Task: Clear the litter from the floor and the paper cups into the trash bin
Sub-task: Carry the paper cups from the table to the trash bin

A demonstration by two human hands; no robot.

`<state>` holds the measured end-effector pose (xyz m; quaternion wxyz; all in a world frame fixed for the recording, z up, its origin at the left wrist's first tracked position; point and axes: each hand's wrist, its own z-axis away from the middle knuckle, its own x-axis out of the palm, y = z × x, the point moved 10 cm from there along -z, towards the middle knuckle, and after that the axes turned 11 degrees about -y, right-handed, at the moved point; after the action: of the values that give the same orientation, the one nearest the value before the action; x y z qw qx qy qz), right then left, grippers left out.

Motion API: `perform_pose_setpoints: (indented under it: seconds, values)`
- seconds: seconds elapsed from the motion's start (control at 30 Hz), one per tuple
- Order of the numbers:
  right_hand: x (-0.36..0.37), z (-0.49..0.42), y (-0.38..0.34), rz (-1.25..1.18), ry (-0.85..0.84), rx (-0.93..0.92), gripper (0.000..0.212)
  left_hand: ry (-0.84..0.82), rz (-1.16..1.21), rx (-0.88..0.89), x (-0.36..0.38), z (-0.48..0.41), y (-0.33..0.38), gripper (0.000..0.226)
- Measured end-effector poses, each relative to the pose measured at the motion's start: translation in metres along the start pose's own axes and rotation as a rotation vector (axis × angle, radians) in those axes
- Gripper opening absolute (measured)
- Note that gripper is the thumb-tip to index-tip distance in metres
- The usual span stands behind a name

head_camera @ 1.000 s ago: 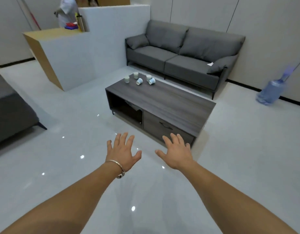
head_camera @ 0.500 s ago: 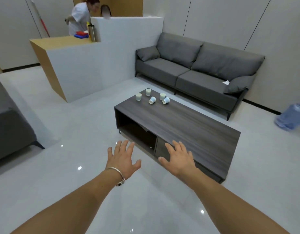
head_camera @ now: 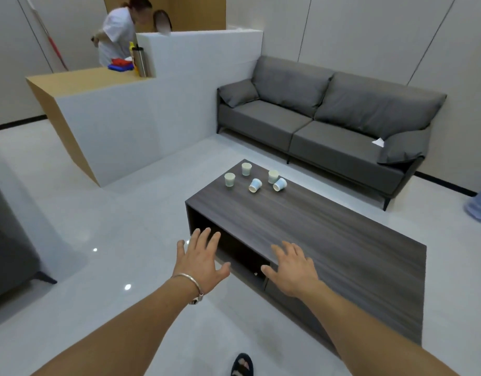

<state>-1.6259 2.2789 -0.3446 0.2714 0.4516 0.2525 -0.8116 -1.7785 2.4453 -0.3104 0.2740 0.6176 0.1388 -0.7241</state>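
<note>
Five paper cups [head_camera: 255,185] sit bunched at the far end of the coffee table [head_camera: 328,234], the end nearest the grey sofa [head_camera: 301,123]; three stand upright and two lie tipped on their sides, mouths turned toward the near end, all of them well apart from the hands. The person wearing the camera stands at the table's near corner with both bare arms stretched forward. The left hand [head_camera: 200,260] hovers in front of the table's open shelf, fingers straight and spread, holding nothing; a silver bangle [head_camera: 190,280] circles its wrist. The right hand [head_camera: 293,270] is likewise flat and splayed, palm down above the tabletop's near edge, gripping nothing; whether it touches the wood I cannot tell. One sandalled foot [head_camera: 242,365] shows on the pale glossy floor [head_camera: 71,213] below the arms.

Toward the sofa's right end, against the cushion, lies a small white scrap of paper [head_camera: 378,142]. A white-fronted counter [head_camera: 104,112] with a wooden top stands off to the left; on it are a steel flask [head_camera: 141,62] and a red and blue stack [head_camera: 120,65]; behind it a second person [head_camera: 117,31] in a white top bends over. A red-handled pole [head_camera: 52,42] leans on the wall there — and a blue water jug [head_camera: 480,204] is cut off by the right edge; a dark seat [head_camera: 6,240] fills the left edge.
</note>
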Motion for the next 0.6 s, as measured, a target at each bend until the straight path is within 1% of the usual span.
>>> perform_pose_setpoints:
  seconds: [0.1,0.2,0.27,0.43,0.6]
  values:
    - [-0.026,-0.062,-0.022,0.008,-0.03,-0.021,0.075,-0.012,-0.015,-0.05,-0.015,-0.049,-0.038,0.079]
    - [-0.055,-0.115,-0.051,0.021,-0.023,-0.064,0.074,-0.002,-0.001,-0.098,-0.034,-0.097,-0.074,0.079]
    - [-0.071,-0.146,-0.066,0.029,-0.02,-0.083,0.073,-0.011,0.008,-0.099,-0.042,-0.128,-0.09,0.079]
    - [-0.095,-0.221,-0.089,0.028,-0.051,-0.055,0.073,-0.063,0.04,-0.055,-0.043,-0.212,-0.115,0.079]
    - [-0.116,-0.292,-0.093,-0.023,-0.077,0.065,0.072,-0.093,0.053,0.048,-0.057,-0.312,-0.14,0.08]
